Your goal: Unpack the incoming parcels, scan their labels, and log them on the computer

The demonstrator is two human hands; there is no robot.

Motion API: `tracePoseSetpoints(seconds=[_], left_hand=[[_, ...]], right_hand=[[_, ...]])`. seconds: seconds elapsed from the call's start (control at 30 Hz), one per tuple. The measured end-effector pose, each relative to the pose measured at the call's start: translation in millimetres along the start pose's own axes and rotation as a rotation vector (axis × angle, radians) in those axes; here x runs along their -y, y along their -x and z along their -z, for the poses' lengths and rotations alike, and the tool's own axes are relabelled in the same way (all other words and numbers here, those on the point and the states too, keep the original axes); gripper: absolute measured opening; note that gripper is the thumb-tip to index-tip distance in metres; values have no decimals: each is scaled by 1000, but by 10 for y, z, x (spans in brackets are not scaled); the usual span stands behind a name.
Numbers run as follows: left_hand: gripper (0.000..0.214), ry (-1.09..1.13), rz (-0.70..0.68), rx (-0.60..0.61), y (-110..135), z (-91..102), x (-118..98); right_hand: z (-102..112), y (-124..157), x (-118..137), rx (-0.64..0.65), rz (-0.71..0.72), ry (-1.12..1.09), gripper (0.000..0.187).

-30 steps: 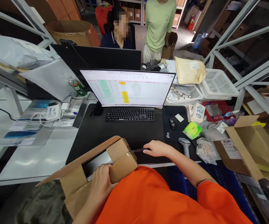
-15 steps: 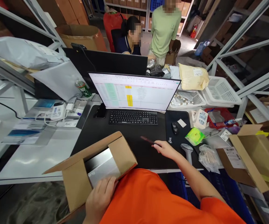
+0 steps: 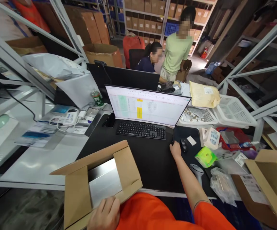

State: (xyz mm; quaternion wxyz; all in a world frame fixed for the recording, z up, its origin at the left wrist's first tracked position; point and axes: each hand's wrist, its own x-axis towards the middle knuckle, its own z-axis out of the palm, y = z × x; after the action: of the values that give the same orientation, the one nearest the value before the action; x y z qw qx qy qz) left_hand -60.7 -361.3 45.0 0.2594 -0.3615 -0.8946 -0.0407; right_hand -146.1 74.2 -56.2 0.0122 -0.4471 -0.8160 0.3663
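Note:
An open cardboard box [image 3: 77, 191] leans tilted at the desk's front edge, a silver-grey box [image 3: 106, 185] inside it. My left hand [image 3: 106, 212] is closed over its near edge, fingers curled on the cardboard. My right hand [image 3: 175, 150] is closed at the left edge of the mouse pad [image 3: 187, 131], just left of the black mouse [image 3: 184, 145]. A slim dark tool [image 3: 173, 139] pokes out past its fingers; most of it is hidden and its kind is unclear. The keyboard [image 3: 140, 130] lies beyond, below the lit monitor [image 3: 148, 107].
A barcode scanner [image 3: 197, 172], a green-yellow packet [image 3: 205, 157] and a clear plastic bag [image 3: 222, 185] lie to the right. White baskets [image 3: 235, 111] and a red basket [image 3: 234, 139] stand behind them. Another open carton [image 3: 270, 179] is at far right. Two people are beyond the monitors.
My right hand has moved forward with the slim dark tool, from the desk's middle to beside the mouse. My left hand stays on the box edge. The view has tilted up and shifted left.

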Motion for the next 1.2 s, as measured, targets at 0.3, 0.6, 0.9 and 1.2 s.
tracePoseSetpoints(seconds=[0.3,0.6,0.9,1.2], left_hand=[[16,-25,129,-175,62,5,-259],[26,-114,295,-177,-5,28,-367],[18,-143,161,-293,310,-100,-516],[10,128,328,-98,598,-350,-674]], right_hand=[[-620,1578,1168,696,720,90,112],[-632,2116,1650,905,635,390,150],[-435,1134,921,1161,-2,-659,71],[-983,1226,370,1189,15,-740,57]])
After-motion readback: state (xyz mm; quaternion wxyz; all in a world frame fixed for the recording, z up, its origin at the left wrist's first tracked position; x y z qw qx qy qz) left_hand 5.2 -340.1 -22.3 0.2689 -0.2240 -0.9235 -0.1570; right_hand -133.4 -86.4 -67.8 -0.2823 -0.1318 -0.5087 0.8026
